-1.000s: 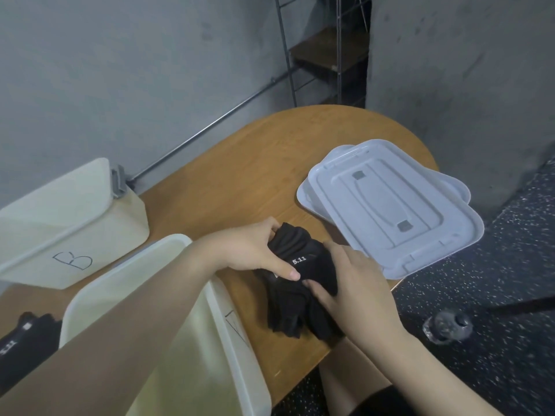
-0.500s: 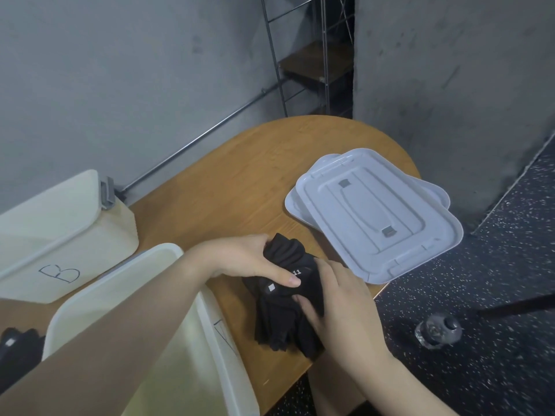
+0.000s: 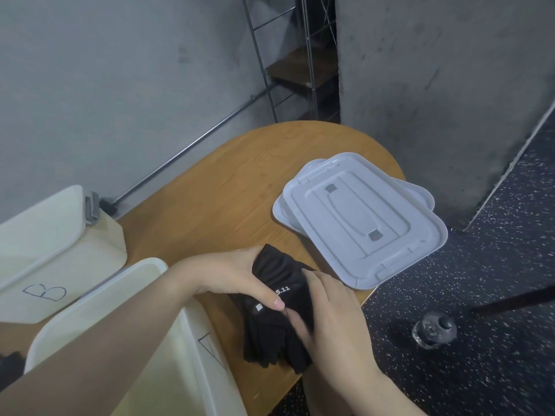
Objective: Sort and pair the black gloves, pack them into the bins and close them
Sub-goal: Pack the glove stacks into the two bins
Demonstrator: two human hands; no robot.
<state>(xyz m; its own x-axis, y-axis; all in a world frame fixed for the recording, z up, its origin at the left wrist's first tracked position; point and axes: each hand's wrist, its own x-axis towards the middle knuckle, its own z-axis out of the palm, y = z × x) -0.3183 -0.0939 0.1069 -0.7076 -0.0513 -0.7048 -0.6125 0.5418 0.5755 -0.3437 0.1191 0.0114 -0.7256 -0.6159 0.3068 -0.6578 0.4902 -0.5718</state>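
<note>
Right now both bare hands are on a bundle of black fabric gloves (image 3: 271, 328) that lies on the rounded wooden tabletop (image 3: 210, 199), near its front edge and between the nearer bin and the stacked lids; white "5.11" lettering shows on the cuff of the upper glove, and the dark fingers of the gloves point back toward the person. The left hand (image 3: 231, 276) comes in over the nearer bin and grips the cuff end of the bundle, its thumb pressed flat across the top beside the lettering while its other fingers are hidden behind the fabric; the right hand (image 3: 330, 322) lies over the right side of the gloves with its fingers bent down onto the cloth, holding the bundle from that side, the fingertips slightly blurred. Just left of the gloves stands an open cream plastic bin marked with a hand-drawn A (image 3: 192, 340); its rim runs under the left forearm; further left and behind it sits a second cream plastic bin marked B (image 3: 75, 265), with a grey latch at its far corner. Two pale grey rectangular plastic lids (image 3: 360, 217) rest one on the other at the right end of the table, undersides up, overhanging the edge slightly and just apart from the gloves. Below, on the dark speckled floor (image 3: 495, 295), a clear plastic bottle with a dark cap (image 3: 434, 328) stands near the table; a wire shelf rack (image 3: 294, 64) rises against the grey concrete wall behind.
</note>
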